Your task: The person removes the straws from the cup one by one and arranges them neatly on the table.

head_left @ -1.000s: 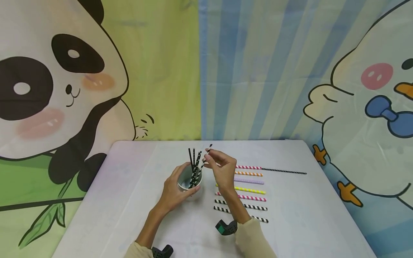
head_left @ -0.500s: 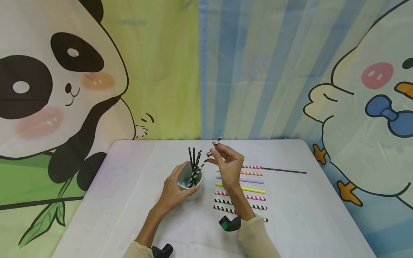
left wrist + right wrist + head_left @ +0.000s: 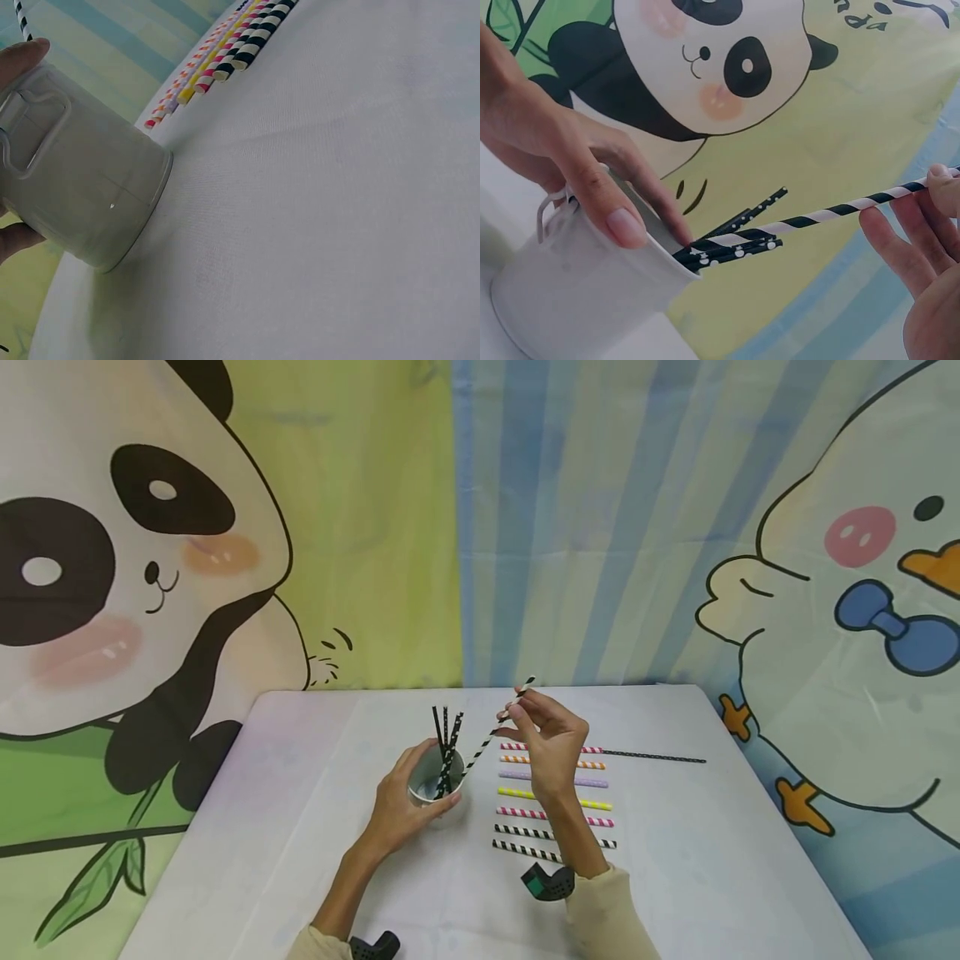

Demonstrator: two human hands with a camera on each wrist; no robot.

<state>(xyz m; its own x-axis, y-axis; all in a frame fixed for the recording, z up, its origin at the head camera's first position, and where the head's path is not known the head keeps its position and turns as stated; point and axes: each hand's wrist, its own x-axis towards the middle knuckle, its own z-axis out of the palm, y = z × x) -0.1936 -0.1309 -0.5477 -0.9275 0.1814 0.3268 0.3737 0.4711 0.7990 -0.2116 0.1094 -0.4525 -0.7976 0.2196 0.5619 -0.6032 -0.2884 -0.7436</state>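
My left hand (image 3: 399, 799) grips a white mug (image 3: 592, 281) around its upper part; the handle shows in the left wrist view. Several black straws with white dots (image 3: 441, 735) stand in the mug, leaning on one another. With thumb and fingers, my right hand (image 3: 553, 756) pinches a black-and-white striped paper straw (image 3: 487, 740) near its upper end. That straw slants down leftward to the mug; its lower end is at or just inside the rim, and its tip is hidden.
Right of the mug lies a row of striped straws, among them a yellow one (image 3: 516, 792), a purple one (image 3: 514, 774) and black-and-white ones (image 3: 517, 847). A thin black dotted straw (image 3: 656, 756) extends right from a pink striped one (image 3: 590, 749). The white table (image 3: 750, 877) meets printed curtains behind.
My right hand has moved right and slightly up, drawing the striped straw mostly out of the mug. The left hand and mug stay in place; the head view has shifted slightly.
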